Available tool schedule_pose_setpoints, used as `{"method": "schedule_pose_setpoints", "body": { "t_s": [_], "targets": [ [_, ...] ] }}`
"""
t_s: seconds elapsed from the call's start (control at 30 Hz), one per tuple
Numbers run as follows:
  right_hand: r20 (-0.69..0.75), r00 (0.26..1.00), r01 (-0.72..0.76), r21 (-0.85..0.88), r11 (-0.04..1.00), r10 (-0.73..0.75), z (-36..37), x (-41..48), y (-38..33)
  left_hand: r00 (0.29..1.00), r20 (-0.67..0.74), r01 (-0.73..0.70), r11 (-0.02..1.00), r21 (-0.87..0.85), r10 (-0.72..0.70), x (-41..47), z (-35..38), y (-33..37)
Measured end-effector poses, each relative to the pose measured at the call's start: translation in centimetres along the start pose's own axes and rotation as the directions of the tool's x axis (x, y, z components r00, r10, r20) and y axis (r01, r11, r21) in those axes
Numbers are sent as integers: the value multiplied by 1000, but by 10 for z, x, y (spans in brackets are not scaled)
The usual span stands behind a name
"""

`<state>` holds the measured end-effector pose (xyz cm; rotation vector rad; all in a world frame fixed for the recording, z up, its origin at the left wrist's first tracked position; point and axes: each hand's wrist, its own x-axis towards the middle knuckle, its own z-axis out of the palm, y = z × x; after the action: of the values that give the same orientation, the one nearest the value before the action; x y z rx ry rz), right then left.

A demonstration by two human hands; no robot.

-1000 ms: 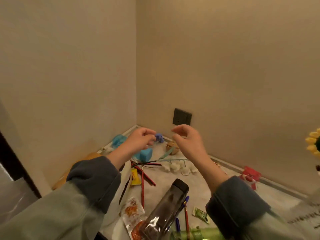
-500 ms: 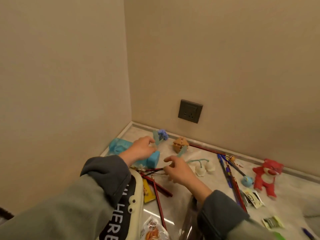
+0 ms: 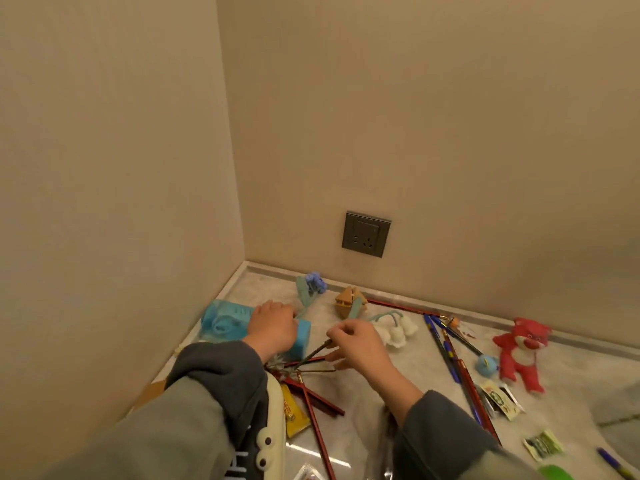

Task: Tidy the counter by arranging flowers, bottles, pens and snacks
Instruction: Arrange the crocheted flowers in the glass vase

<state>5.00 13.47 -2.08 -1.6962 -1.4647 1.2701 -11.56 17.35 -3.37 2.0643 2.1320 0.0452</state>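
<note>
Near the corner, left hand (image 3: 273, 327) grips a blue-flowered stem (image 3: 309, 289); right hand (image 3: 360, 344) pinches a dark thin pencil (image 3: 313, 353).

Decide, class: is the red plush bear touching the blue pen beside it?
Apart. The head view shows bare counter between the red plush bear and the blue pen; only a small blue toy sits near the bear.

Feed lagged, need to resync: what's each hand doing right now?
Left hand: closed on the blue block, by the purple flower stem.
Right hand: pinching a thin dark stick.
</note>
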Motion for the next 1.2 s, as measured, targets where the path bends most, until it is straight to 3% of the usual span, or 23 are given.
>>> {"method": "schedule_pose_setpoints", "body": {
  "t_s": [0.17,0.33,0.4,0.53,0.7,0.8,1.0,1.2],
  "targets": [
    [-38,999,19,304,952,-8,-15,-12,-20,995,32,94,977,-192,-90,1,-9,3],
    [-42,998,55,451,891,-41,-28,-28,-39,987,42,153,828,-539,-155,-1,-41,10],
    [-61,995,99,458,883,-80,-33,-35,-47,989,-3,105,728,-677,-146,-6,-61,15],
    [-70,983,183,483,856,-171,-42,-54,-62,983,-80,-16,361,-932,-163,-31,-111,29],
    [-53,956,279,463,841,-288,-58,-84,-73,931,-342,-319,165,-933,-132,-81,-154,49],
    [-50,933,342,437,832,-357,-69,-108,-71,889,-434,-423,100,-901,-145,-116,-157,69],
    [-81,894,435,394,810,-441,-102,-163,-53,901,-414,-414,30,-910,-128,-181,-134,115],
    [-132,865,501,290,816,-484,-137,-220,-9,889,-412,-409,58,-911,-201,-240,-92,169]
  ]
}}
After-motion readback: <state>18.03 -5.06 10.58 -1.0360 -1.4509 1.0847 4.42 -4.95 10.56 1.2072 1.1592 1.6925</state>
